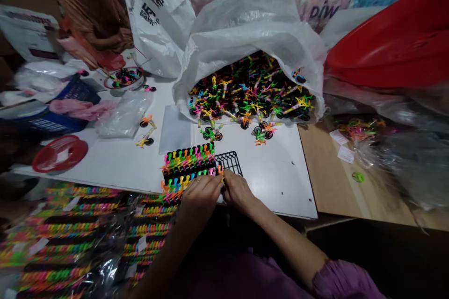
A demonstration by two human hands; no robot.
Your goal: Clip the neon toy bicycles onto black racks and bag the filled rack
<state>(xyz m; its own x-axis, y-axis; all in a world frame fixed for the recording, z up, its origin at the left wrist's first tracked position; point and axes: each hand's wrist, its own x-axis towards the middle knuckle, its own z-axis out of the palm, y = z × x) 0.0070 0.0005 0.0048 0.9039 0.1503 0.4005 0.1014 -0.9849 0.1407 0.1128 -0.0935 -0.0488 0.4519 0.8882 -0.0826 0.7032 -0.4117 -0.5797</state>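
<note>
My hands meet at the near edge of a black plastic grid rack (228,162), which lies on a white board (273,182). Rows of tiny multicoloured toy bicycles (187,163) fill its left part. My left hand (201,194) rests over the nearest row, its fingers curled. My right hand (238,190) has its fingertips pinched at an orange toy bicycle (219,170) beside the rack's filled rows. A few loose toy bicycles (212,133) lie on the board beyond the rack, below a white sack (245,23) heaped with more of them.
Bagged racks of toy bicycles (70,238) are piled left of my arms, below the board's edge. Along the far left stand a bowl of toys (124,79), a blue basket (77,93) and a red round lid (59,153). A large red basin (393,42) and a wooden board (336,182) lie right.
</note>
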